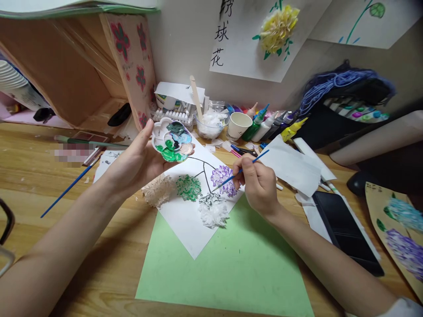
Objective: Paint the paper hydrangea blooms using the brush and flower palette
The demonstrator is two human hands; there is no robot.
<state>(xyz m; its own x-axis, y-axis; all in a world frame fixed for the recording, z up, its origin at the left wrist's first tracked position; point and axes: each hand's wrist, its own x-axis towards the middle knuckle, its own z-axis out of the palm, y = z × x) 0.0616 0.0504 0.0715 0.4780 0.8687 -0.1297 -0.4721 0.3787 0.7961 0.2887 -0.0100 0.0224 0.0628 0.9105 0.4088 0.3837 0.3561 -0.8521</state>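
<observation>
My left hand (pixel 140 154) holds up a small white flower-shaped paint palette (pixel 162 132) with green, black, pale blue and peach paint in its wells. In my right hand (pixel 257 182) is a thin blue paintbrush (pixel 228 180), its tip pointing down-left at a white paper flower (pixel 214 213). Dark paint marks the upper petals of that flower. It sits on a white sheet (pixel 190 233) with black drawn stems. A green flower (pixel 188 187), a purple flower (pixel 222 177) and a peach flower (pixel 157 190) lie around it. Whether the tip touches petals I cannot tell.
Under the sheet lies a green mat (pixel 224 273). Behind stand a paper cup (pixel 239 125), a bowl of white scraps (pixel 211 123) and several paint bottles (pixel 259 121). Another blue brush (pixel 69 189) rests at left; a black tray (pixel 346 229) lies right. A cardboard box (pixel 127 66) stands back left.
</observation>
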